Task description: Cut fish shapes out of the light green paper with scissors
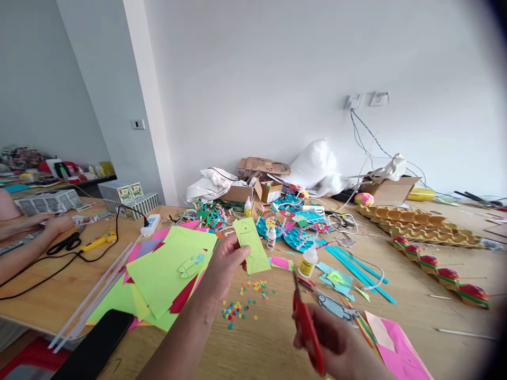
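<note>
My left hand [232, 258] pinches a piece of lime-green paper [253, 248] with a fish outline drawn on it, thumb in front. In my right hand [328, 338] is a pair of red-handled scissors [304, 327], its dark blades pointing up and away from me, apart from the paper. Below the paper lie small coloured paper dots [233, 311]. Cut-out green fish [188, 269] rest on a stack of coloured sheets [158, 274] left of my left hand. Past the scissors stands a glue bottle [308, 263], and a blue-grey fish drawing [336, 309] lies beside my right hand.
A black phone [95, 345] lies at the front left. Another person's hands [57, 224] work near a yellow glue gun [99, 239] and black scissors [65, 244]. Egg cartons [420, 227] and red-painted carton pieces [439, 272] line the right. Boxes [273, 191] and white bags [312, 166] crowd the wall.
</note>
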A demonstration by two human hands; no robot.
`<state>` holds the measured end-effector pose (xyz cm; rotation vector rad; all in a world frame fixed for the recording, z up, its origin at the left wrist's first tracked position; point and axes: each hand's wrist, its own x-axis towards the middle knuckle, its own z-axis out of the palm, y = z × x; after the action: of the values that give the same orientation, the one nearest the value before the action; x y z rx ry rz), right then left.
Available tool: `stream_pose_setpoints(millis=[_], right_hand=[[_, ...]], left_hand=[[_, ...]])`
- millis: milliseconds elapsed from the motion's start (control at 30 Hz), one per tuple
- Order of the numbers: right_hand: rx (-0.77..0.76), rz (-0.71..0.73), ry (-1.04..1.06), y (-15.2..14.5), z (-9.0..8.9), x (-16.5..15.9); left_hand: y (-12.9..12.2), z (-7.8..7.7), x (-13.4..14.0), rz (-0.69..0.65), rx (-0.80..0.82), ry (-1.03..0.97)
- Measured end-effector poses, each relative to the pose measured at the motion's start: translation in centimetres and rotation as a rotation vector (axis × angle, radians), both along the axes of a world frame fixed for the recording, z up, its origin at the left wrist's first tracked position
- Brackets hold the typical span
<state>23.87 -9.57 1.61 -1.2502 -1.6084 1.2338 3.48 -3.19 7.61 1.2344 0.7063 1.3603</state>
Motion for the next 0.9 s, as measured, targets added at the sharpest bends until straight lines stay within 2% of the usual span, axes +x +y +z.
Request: stream_pose_setpoints(millis=[67, 133, 233, 300, 567, 767, 900], right_hand=[[0.039, -0.088, 0.248, 0.9, 2.0, 0.6], [0.075, -0.184, 0.410, 1.4, 3.9, 0.5], [0.138, -0.282, 0.491, 1.9, 6.1, -0.7], [0.193, -0.326, 0.492, 2.2, 6.7, -1.6], [0.132, -0.253, 0.537, 2.7, 6.6, -2.2], [0.125, -0.250, 0.516, 2.6, 6.2, -2.4], [0.214, -0.261, 0.375, 2.5, 5.7, -1.9]], left_hand=[[-0.1, 0.0, 0.7, -0.057, 0.004, 0.015], [-0.3, 0.1, 1.3, -0.097, 0.017, 0.043], [-0.6, 0.3, 2.3, -0.142, 0.034, 0.079], [-0.9, 0.5, 2.8, -0.177, 0.041, 0.103], [-1.6, 1.0, 4.1, -0.265, 0.060, 0.090], [-1.4, 0.7, 4.9, -0.226, -0.066, 0.084], [-1.3, 0.8, 4.9, -0.117, -0.077, 0.073]])
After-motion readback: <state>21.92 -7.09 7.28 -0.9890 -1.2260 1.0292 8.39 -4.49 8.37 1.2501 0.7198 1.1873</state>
